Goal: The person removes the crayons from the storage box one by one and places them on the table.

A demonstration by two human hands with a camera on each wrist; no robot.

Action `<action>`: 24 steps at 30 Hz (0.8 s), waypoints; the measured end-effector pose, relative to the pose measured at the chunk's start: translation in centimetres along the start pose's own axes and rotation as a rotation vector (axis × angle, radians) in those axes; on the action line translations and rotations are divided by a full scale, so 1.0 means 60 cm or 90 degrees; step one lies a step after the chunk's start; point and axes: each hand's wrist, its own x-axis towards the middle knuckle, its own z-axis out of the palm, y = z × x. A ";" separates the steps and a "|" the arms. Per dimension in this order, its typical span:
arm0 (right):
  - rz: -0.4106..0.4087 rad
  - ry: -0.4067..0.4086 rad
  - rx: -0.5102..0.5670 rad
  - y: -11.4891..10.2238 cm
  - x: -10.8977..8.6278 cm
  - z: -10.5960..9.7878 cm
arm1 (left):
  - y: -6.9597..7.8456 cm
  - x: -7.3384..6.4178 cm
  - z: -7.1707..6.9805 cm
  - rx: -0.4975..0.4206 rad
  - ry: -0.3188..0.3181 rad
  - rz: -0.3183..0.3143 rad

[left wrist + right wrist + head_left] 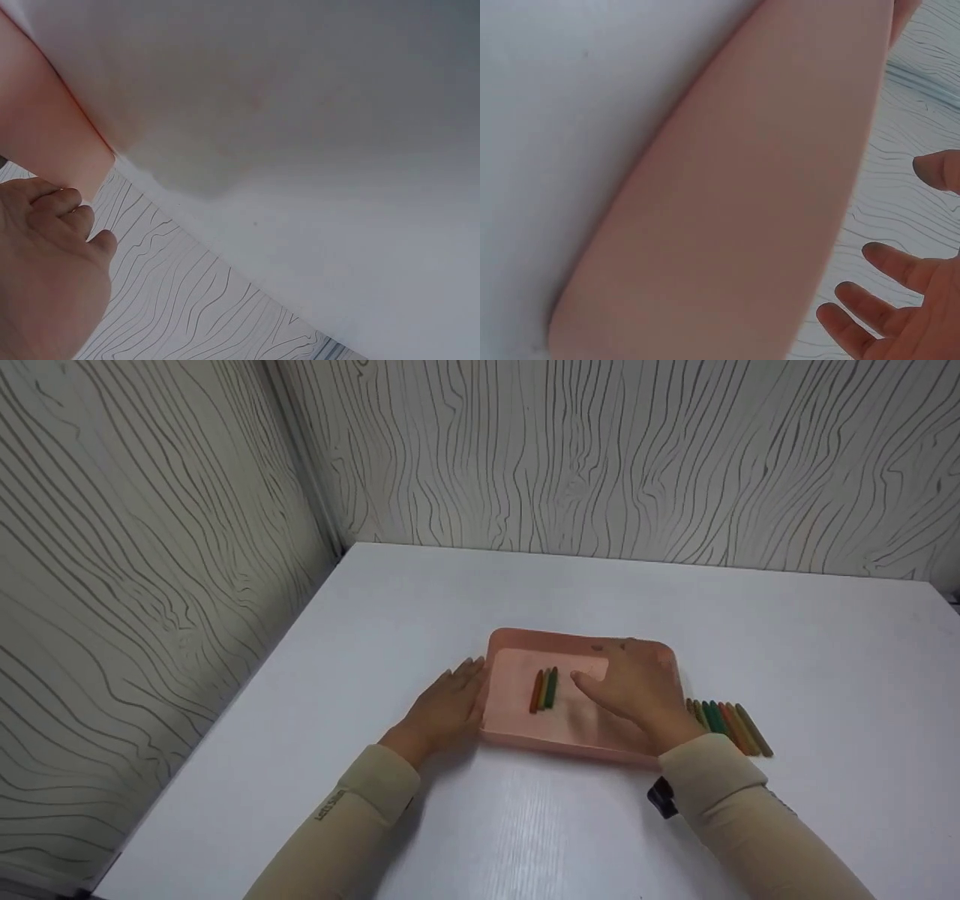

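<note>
Left hand (444,709), fingers extended, touches the left side of a shallow pink rectangular tray (510,697); right hand (637,682), fingers spread, hovers over its right. Inside, three slim red, yellow and green crayons (544,690) look light, brittle, best pinched mid-length.

White table (450,592) beneath pink tray (510,690) and row of crayons (733,726).

tray (510,690): smooth plastic, matt
crayons (551,688): waxy, matt
surface (480,825): smooth, slight gloss
sleeves (341,836): matt cloth
wall (525,472): wood-grain pattern
</note>
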 end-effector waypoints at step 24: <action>0.021 -0.039 -0.018 -0.026 0.020 0.071 | 0.001 0.002 0.001 0.000 -0.005 -0.012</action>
